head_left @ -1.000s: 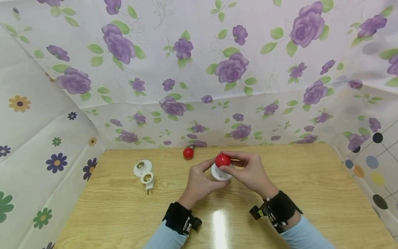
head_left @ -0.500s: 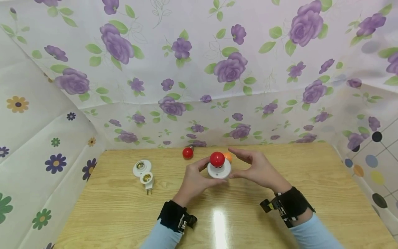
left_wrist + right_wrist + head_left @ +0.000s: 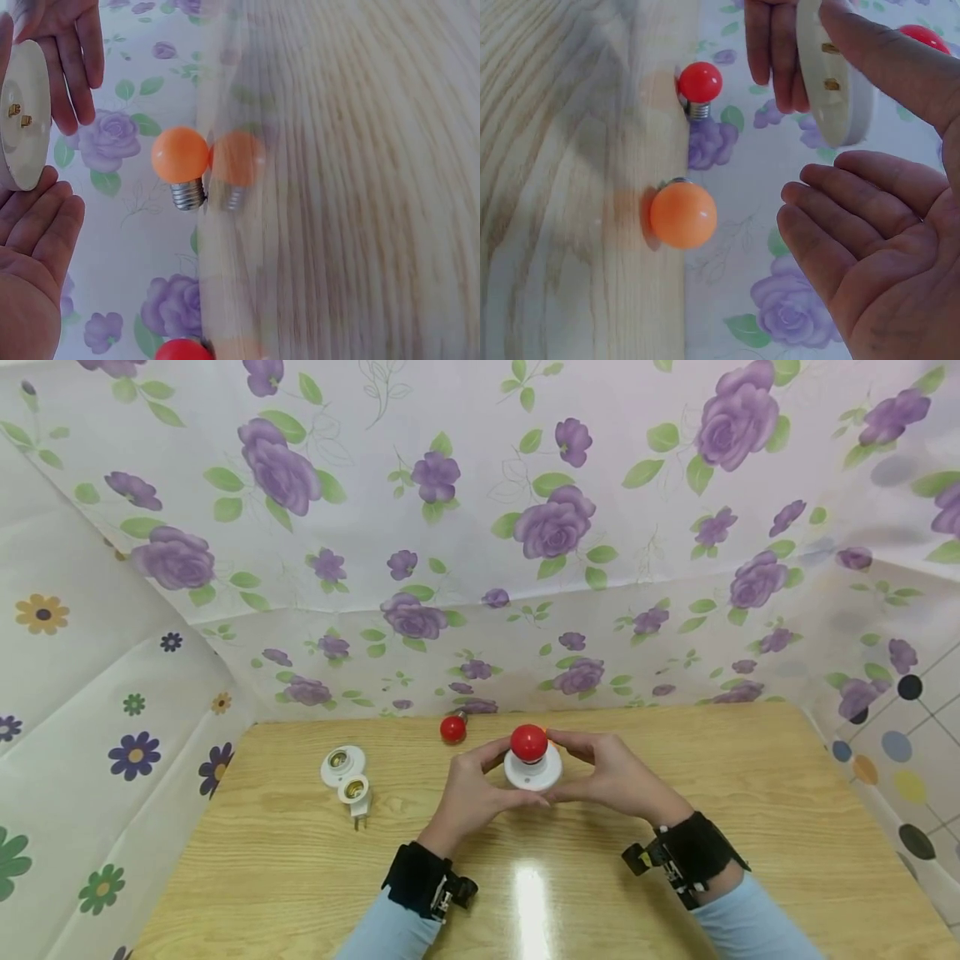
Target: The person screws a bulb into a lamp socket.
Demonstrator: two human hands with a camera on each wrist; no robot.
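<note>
- Nearer the white base [image 3: 531, 783] than half a second ago: right hand [image 3: 618, 778], one of two, at three o'clock; fingers straight, contact unclear.
- Left hand [image 3: 467, 797], at eight o'clock: fingers pinching the white base's rim.
- One white base between both hands, above the surface [image 3: 262, 860], one red bulb [image 3: 528, 743] in it.
- Two sockets at nine o'clock: round socket [image 3: 332, 770], plug-in socket [image 3: 362, 803].
- Two loose bulbs: second red bulb [image 3: 453, 729] at ten, orange bulb [image 3: 682, 216] at one.
</note>
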